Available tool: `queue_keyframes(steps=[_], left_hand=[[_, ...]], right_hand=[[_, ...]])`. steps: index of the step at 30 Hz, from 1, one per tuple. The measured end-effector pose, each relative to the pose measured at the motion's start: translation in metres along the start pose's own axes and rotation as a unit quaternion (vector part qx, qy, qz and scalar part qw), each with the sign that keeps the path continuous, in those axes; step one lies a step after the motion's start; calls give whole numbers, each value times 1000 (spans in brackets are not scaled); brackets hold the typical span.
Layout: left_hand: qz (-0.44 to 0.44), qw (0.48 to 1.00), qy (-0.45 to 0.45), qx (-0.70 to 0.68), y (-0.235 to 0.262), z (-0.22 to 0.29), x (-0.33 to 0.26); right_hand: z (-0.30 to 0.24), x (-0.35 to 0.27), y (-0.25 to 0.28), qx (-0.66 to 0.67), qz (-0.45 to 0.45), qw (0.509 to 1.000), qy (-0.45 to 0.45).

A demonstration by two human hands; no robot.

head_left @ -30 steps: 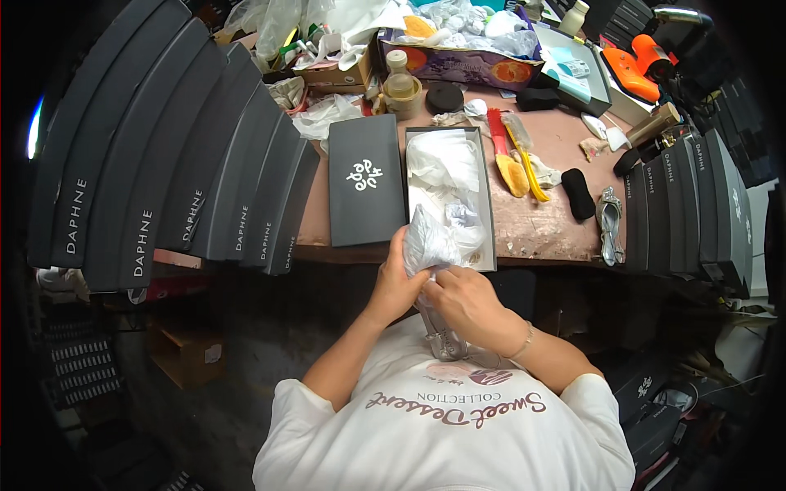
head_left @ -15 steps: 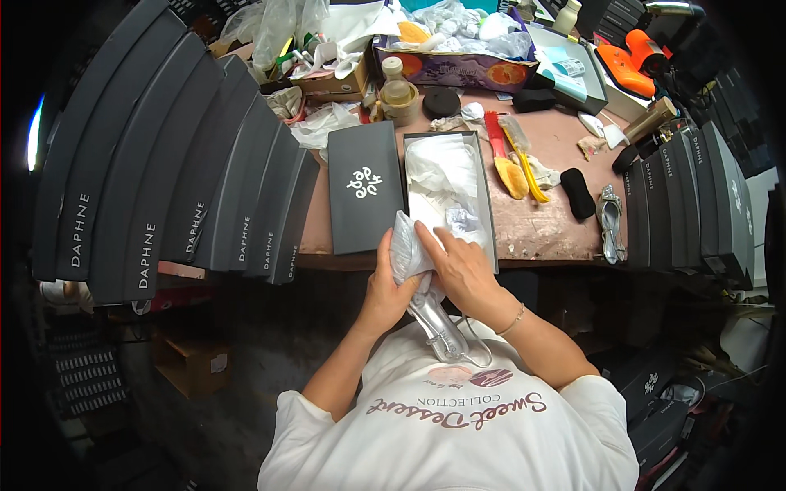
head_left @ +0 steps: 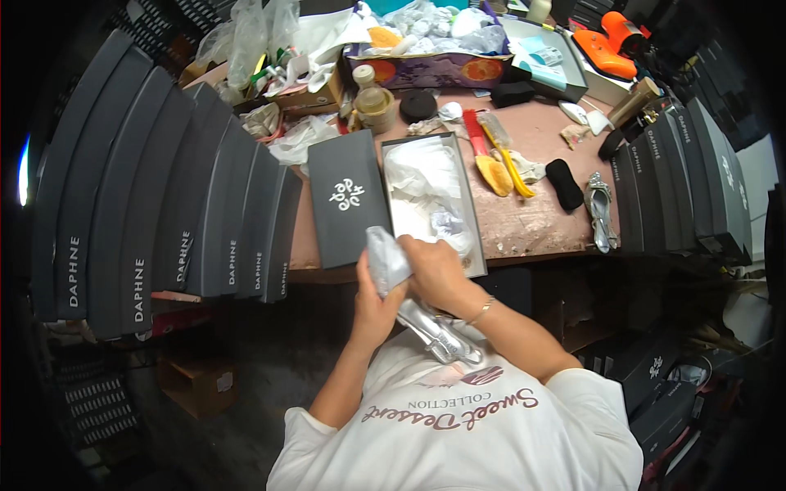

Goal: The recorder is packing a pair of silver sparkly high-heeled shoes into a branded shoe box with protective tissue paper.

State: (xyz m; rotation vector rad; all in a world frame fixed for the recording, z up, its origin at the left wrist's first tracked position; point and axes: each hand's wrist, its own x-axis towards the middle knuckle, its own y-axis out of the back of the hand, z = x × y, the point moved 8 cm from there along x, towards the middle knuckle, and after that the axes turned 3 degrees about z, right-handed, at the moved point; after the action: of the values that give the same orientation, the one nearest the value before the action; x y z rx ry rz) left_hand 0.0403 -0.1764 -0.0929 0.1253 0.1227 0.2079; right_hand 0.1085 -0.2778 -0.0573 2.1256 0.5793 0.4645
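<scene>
A silver shoe (head_left: 435, 331) is held in front of my chest, its strap end toward my shirt. White translucent wrapping (head_left: 386, 260) covers its far end. My left hand (head_left: 377, 311) grips the wrapped part from the left, thumb across it. On the other side, my right hand (head_left: 440, 274) is closed at the edge of the wrapping, its fingertips partly hidden. Just beyond the hands lies an open shoe box (head_left: 470, 214) lined with white tissue paper (head_left: 422, 176). Left of it rests a dark grey lid (head_left: 340, 155).
Dark shoe boxes stand in rows at left (head_left: 164, 188) and right (head_left: 692, 188). On the table are a red-handled brush (head_left: 475, 131), a yellow-handled brush (head_left: 514, 168), a black pad (head_left: 564, 186), another silver shoe (head_left: 601, 213), a bottle (head_left: 365, 78) and a purple carton (head_left: 426, 72).
The view has shifted, so the table sits a little to the left. My right hand's fingers have curled in beside the wrapping, and the shoe has turned slightly.
</scene>
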Motion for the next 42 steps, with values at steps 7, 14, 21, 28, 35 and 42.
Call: queue_keyframes(steps=[7, 14, 21, 28, 35, 42], left_hand=[[13, 998, -60, 10, 52, 25, 39], [77, 891, -119, 431, 114, 23, 173], [-118, 958, -173, 196, -22, 70, 89], [-54, 926, 88, -364, -34, -4, 77], [-110, 970, 74, -202, -20, -8, 50], [-25, 922, 52, -382, 15, -4, 52]], right_hand=[[9, 12, 29, 199, -25, 976, 79], [128, 30, -64, -243, -170, 953, 66], [84, 51, 39, 380, 60, 921, -59], [99, 12, 33, 601, 42, 782, -159], [67, -4, 21, 655, -85, 736, -148], [127, -9, 19, 686, 117, 664, -273]])
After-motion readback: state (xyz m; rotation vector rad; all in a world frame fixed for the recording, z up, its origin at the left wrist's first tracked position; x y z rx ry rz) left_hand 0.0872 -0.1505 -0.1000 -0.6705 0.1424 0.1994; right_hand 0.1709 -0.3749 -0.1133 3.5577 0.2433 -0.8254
